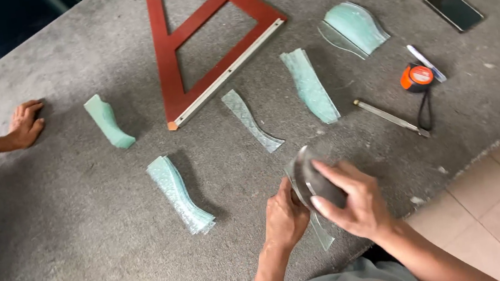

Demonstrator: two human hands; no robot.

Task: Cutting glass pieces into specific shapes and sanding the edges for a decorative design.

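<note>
A grey felt-covered worktop (53, 247) fills nearly the whole view. On its far side lies a large red triangular frame (167, 49) with a pale metal strip along one edge. Around it, well apart from each other, rest stacks of curved pale-green glass pieces: one broad stack (355, 27) at the far right, a long one (310, 86) beside the frame's corner, a thin patterned strip (251, 120), a stack (179, 193) nearer the person and a shorter one (108, 121) to the left. At the near edge the person's left hand (285, 219) and right hand (353, 201) are both closed on a curved glass piece (307, 181), held up on edge just above the worktop (its lower tip shows between the wrists). Another person's hand (25, 123) lies flat at the left. Smaller things sit to the right: a dark phone (453, 8), an orange tape measure (416, 77), a metal rod-like tool (390, 117) and a white pen (425, 63).
</note>
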